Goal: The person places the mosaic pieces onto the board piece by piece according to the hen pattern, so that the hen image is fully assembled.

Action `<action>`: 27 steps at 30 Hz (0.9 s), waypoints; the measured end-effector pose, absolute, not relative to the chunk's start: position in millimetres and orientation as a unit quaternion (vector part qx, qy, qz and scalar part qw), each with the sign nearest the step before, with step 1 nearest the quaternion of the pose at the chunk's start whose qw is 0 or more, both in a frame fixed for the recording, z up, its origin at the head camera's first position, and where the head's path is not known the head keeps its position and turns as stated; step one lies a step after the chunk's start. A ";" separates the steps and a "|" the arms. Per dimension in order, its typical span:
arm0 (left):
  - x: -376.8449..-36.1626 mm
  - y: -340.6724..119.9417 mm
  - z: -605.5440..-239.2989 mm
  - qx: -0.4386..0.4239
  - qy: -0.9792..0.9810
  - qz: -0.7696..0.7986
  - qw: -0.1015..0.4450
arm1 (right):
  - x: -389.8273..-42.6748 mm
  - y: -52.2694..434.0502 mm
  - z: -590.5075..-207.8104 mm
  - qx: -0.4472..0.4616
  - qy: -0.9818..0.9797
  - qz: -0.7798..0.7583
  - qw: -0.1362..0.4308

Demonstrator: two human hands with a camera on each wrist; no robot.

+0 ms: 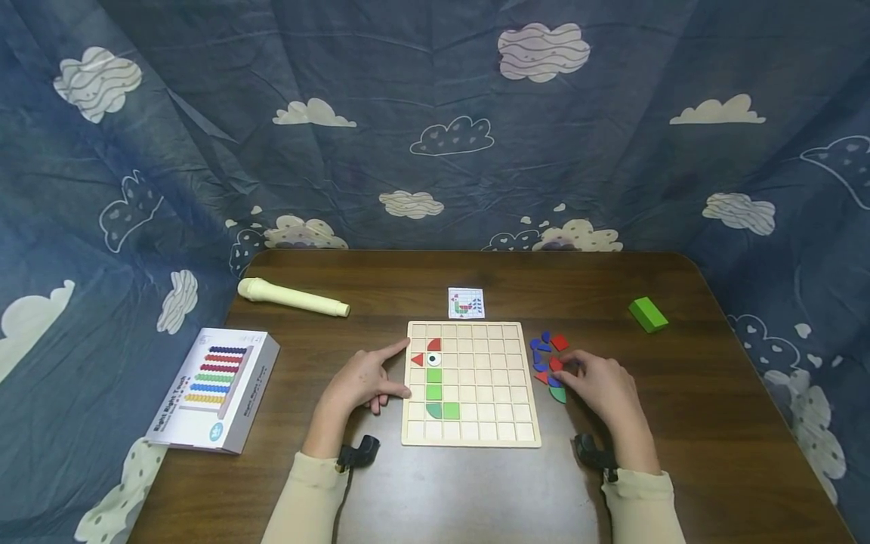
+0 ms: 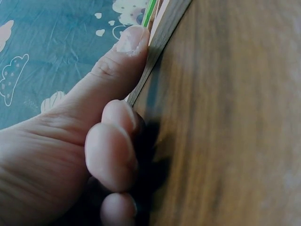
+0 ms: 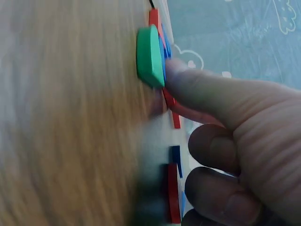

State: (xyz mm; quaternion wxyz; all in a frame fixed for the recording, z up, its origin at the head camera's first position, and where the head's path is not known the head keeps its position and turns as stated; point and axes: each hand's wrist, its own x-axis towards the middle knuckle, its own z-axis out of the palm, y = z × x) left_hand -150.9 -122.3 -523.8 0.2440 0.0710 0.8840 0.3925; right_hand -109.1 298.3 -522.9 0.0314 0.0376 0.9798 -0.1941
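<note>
A person works at a dark wood-grain surface (image 1: 442, 491); the left hand (image 1: 360, 381) stretches index finger and thumb to the left edge of a pale, gridded board (image 1: 489, 378), its other fingers curled in; the right hand (image 1: 607, 385) sets thumb and fingertips among loose pieces (image 1: 559, 343) just right of the board, though whether a piece is pinched there, one cannot tell.

The step in hand looks to be choosing a piece; the next move probably calls for a light pinch to part one from its close-packed neighbours, then careful squaring to a cell, with the small printed card (image 1: 466, 303) beyond the board as guide.

On the board sit a red triangle (image 1: 418, 360), a round eye piece (image 1: 433, 359), flat green squares (image 1: 433, 393) and curved-edged quarters in red (image 1: 434, 345) and green (image 1: 435, 410); a loose green piece (image 3: 149, 56) shows smooth, thick sides.
</note>
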 end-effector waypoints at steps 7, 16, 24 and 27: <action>-150.3 -123.2 -522.0 0.072 0.884 0.393 0.242 | -108.7 289.3 -518.0 0.035 0.975 -0.220 0.014; -152.8 -121.5 -520.5 0.077 0.895 0.370 0.239 | -109.9 215.2 -486.3 -0.047 0.965 -0.256 0.028; -153.1 -120.8 -520.7 0.071 0.896 0.368 0.238 | -109.6 159.0 -496.7 -0.138 0.955 -0.245 0.095; -152.3 -121.2 -521.3 0.072 0.893 0.372 0.242 | -107.9 150.9 -506.4 -0.142 0.954 -0.238 0.112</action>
